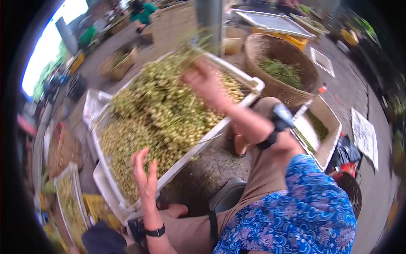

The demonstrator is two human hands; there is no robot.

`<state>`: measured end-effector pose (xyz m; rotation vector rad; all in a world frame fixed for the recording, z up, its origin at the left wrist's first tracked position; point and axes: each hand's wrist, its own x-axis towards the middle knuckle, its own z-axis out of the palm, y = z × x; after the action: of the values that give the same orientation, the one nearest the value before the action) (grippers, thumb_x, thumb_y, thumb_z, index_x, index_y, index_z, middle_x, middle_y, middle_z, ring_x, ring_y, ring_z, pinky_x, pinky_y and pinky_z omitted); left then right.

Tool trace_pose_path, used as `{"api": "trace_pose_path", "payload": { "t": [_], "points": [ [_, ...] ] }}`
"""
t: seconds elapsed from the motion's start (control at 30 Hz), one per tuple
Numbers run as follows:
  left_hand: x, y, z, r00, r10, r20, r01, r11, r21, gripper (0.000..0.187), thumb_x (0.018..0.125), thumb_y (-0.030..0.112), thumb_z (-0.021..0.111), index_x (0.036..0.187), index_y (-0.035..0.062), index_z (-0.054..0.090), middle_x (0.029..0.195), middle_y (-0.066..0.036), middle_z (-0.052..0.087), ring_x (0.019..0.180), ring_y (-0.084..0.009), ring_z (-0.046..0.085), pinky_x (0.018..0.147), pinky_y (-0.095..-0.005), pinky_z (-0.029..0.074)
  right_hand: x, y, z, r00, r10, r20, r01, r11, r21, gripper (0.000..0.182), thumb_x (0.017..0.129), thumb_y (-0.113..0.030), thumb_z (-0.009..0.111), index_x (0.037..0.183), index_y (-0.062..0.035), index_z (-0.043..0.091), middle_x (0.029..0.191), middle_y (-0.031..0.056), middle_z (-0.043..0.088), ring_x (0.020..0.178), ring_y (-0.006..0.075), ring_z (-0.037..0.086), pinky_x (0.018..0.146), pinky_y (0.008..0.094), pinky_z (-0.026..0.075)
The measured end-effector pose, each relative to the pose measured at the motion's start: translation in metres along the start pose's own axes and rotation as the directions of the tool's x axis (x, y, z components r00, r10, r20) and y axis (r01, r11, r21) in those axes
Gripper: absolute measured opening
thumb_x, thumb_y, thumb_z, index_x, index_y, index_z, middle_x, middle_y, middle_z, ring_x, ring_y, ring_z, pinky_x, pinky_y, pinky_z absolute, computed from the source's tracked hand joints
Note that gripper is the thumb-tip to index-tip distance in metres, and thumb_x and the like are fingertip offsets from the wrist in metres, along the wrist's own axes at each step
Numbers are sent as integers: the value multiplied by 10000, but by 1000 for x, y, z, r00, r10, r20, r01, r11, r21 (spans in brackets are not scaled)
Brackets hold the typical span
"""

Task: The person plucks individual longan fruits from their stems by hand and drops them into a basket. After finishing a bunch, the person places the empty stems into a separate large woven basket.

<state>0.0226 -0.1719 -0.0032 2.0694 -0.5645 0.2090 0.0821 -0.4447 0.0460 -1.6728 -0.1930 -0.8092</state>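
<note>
Clusters of small round yellow-green fruit [169, 99] lie heaped, stalks and all, in a white rectangular tray [194, 151]. The heap covers the middle and far part; loose fruit [122, 146] spreads over the left and near part, with more of it by the right end. The right hand [204, 80] is blurred by motion over the right side of the heap, close to thin stalks; how far its fingers are closed, and whether they grip anything, I cannot tell. The left hand [146, 171] hangs at the tray's near side, fingers spread apart and nothing visible in them, with a dark band [155, 231] on the wrist.

Just beyond the tray stands a grey post [210, 25]. To the right, a large woven basket [258, 46] holds green stalks [280, 72], and nearer the person is a pale bin [332, 122] with more greenery inside. A blue patterned garment [292, 207] covers the person's lap. At lower left sits a yellow crate [100, 205]. Farther back, a person in green [146, 15] is near other baskets.
</note>
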Motion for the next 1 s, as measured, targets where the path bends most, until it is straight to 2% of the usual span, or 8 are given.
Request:
{"api": "trace_pose_path", "payload": {
  "t": [0.07, 0.17, 0.23, 0.33, 0.63, 0.67, 0.83, 1.0],
  "points": [
    [0, -18, -4, 996, -84, -38, 86, 995, 49, 218, 738, 91, 555, 947, 28, 550, 943, -109, 513, 876, -212, 498, 701, -298, 425, 31, -45, -76, 973, 226, -49, -186, 890, 417, 270, 782, -113, 585, 1037, -35, 537, 886, 48, 596, 837, 143, 547, 744, 279, 437],
    [-7, -43, -3, 973, -206, -106, 209, 978, 22, 129, 730, 64, 568, 856, 40, 578, 831, -90, 526, 759, -192, 531, 624, -278, 447, 89, 2, -205, 964, -247, -95, 34, 469, -883, 465, 800, -249, 517, 1206, -64, 387, 1130, 106, 498, 995, 214, 499, 769, 343, 416],
    [-12, -56, -1, 980, -181, -77, 186, 981, 60, 116, 730, 56, 569, 845, 44, 577, 806, -92, 515, 735, -189, 525, 619, -282, 447, 106, 36, -298, 971, -239, -9, -45, -146, -988, 697, 725, -342, 590, 1296, -109, 266, 1221, 160, 418, 1089, 305, 431, 854, 419, 385],
    [-14, -68, 5, 987, -157, -30, 160, 974, 163, 109, 716, 45, 574, 826, 43, 569, 798, -99, 506, 714, -202, 515, 610, -299, 443, 75, 52, -321, 919, 148, -365, -310, -300, -902, 669, 699, -288, 590, 1282, -129, 301, 1232, 186, 392, 1088, 345, 418, 879, 424, 368],
    [38, -17, 38, 993, 58, 106, -92, 931, 353, 400, 680, 126, 639, 1051, 47, 509, 1069, -162, 455, 992, -318, 459, 855, -383, 383, 17, 53, -81, 774, 320, 546, 96, 794, -601, 225, 809, -141, 526, 1003, -37, 571, 1030, 128, 573, 916, 196, 556, 787, 302, 467],
    [44, -11, 46, 978, 111, 177, -179, 883, 433, 493, 671, 138, 655, 1123, 66, 469, 1149, -164, 404, 1040, -331, 422, 879, -379, 373, 11, 72, -61, 674, 14, 739, 567, 632, -528, 275, 789, -68, 505, 1061, -60, 542, 1119, 149, 514, 993, 237, 523, 847, 318, 446],
    [53, -17, 87, 881, 48, 470, -359, 715, 600, 641, 605, 207, 693, 1186, 119, 437, 1301, -184, 258, 1208, -389, 214, 967, -525, 211, -17, 56, 18, 284, 501, 817, 688, 488, -538, 602, 719, -32, 476, 1283, -124, 288, 1314, 114, 302, 1247, 276, 219, 1012, 500, 184],
    [67, -32, 80, 857, 67, 512, -389, 736, 554, 372, 624, 193, 654, 960, 73, 547, 1256, -139, 349, 1216, -333, 233, 972, -512, 216, -18, 100, 27, 381, 206, 901, 721, 543, -429, 374, 737, -163, 546, 1093, -110, 443, 1113, 77, 459, 1142, 246, 353, 860, 456, 294]
  ]
}}
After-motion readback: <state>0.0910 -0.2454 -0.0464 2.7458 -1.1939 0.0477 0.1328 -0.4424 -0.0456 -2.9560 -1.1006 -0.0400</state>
